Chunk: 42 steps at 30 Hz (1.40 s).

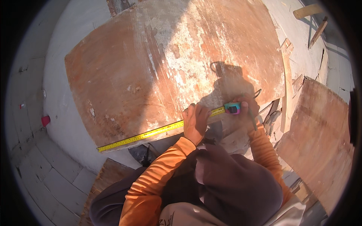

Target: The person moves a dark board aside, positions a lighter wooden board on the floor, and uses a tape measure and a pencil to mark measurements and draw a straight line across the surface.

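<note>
A worn, reddish-brown plywood sheet (113, 75) with whitish residue lies before me. Along its near edge runs the yellow blade (151, 133) of a tape measure, drawn out from the sheet's near left corner. My left hand (195, 122) is closed on the blade partway along, fingers over it and pressed to the board edge. In my right hand (247, 109) is the teal tape measure case (232, 108), near the right part of that edge. A thin, dark green stick-like thing (252, 119) also shows at the right hand; I cannot tell its kind.
Another brown plywood sheet (320, 139) lies at the right. Wooden strips (287, 90) stand by the main sheet's right edge, with more wood pieces (307, 11) at the far right. A small red object (45, 121) sits at the left, near grey block flooring (56, 180). My bent knees are close below the sheet.
</note>
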Tool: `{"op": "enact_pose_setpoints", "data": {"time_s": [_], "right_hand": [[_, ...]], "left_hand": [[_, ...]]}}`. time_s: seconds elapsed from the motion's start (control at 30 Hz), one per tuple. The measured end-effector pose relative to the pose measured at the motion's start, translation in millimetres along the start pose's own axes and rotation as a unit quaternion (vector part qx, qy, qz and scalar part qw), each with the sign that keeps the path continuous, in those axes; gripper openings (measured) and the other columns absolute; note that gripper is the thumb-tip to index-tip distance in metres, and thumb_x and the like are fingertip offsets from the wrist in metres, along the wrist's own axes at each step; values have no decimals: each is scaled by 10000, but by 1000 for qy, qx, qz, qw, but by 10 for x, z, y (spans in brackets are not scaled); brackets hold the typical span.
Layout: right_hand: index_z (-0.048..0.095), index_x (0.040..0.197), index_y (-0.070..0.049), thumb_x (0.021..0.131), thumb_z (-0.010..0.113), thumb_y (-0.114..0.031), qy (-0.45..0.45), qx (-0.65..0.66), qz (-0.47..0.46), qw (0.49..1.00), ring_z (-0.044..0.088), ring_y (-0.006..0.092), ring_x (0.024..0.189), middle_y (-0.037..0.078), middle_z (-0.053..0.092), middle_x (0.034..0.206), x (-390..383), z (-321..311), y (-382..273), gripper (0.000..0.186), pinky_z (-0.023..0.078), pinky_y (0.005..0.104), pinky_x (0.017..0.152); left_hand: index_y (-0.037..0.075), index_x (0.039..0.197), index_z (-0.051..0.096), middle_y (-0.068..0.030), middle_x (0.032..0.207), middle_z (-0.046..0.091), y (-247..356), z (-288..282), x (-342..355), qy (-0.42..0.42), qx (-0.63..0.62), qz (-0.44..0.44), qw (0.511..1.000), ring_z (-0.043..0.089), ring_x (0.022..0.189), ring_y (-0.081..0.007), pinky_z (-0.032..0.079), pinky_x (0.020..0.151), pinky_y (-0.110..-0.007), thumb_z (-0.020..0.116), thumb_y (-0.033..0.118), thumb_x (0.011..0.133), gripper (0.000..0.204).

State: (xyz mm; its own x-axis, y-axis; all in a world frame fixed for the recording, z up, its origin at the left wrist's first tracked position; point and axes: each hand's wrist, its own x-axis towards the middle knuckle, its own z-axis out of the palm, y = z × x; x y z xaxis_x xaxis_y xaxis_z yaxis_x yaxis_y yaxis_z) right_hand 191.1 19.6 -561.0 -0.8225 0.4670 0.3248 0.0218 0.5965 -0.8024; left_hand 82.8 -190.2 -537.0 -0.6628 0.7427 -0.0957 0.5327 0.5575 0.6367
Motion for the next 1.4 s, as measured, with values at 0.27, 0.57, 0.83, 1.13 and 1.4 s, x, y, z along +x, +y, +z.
{"op": "enact_pose_setpoints", "data": {"time_s": [0.27, 0.57, 0.83, 1.13, 1.4], "right_hand": [[619, 942, -5, 1047, 445, -205, -5, -15, -96, 995, 600, 287, 579, 147, 634, 711, -44, -88, 70, 285, 479, 389, 516], [624, 1077, -25, 1032, 500, -237, -19, -111, -106, 988, 613, 330, 736, 129, 662, 842, -145, -124, -13, 250, 481, 449, 659], [657, 1230, -141, 988, 573, -347, -26, -260, 0, 965, 562, 297, 1008, 92, 630, 1091, -431, -67, -324, 329, 379, 466, 898], [716, 1179, -102, 915, 696, -153, -50, -23, 90, 994, 583, 247, 979, 114, 586, 1046, -766, 173, -831, 270, 489, 347, 792], [721, 1048, -77, 822, 764, -60, 0, -113, 165, 980, 676, 298, 900, 121, 673, 985, -785, 385, -805, 230, 544, 373, 788]], "left_hand": [[137, 1038, 690, -53, 1012, 586, -63, 71, -101, 21, -22, 19, 999, 511, 964, -303, 344, 847, -457, 714, 183, 867, 179], [146, 1006, 681, -43, 992, 586, -1, 147, -82, 46, 3, 18, 999, 522, 912, -304, 357, 812, -452, 739, 218, 854, 178], [161, 1014, 676, -35, 987, 609, -41, 223, -99, 59, 18, 34, 997, 524, 896, -301, 351, 812, -453, 724, 261, 871, 181], [173, 1005, 676, -10, 986, 602, -16, 203, -97, 40, 31, 16, 999, 537, 916, -284, 385, 809, -448, 667, 274, 904, 143], [172, 952, 660, -14, 923, 594, -77, 265, -92, 80, 2, 33, 996, 556, 871, -264, 393, 788, -423, 703, 252, 874, 120]]}}
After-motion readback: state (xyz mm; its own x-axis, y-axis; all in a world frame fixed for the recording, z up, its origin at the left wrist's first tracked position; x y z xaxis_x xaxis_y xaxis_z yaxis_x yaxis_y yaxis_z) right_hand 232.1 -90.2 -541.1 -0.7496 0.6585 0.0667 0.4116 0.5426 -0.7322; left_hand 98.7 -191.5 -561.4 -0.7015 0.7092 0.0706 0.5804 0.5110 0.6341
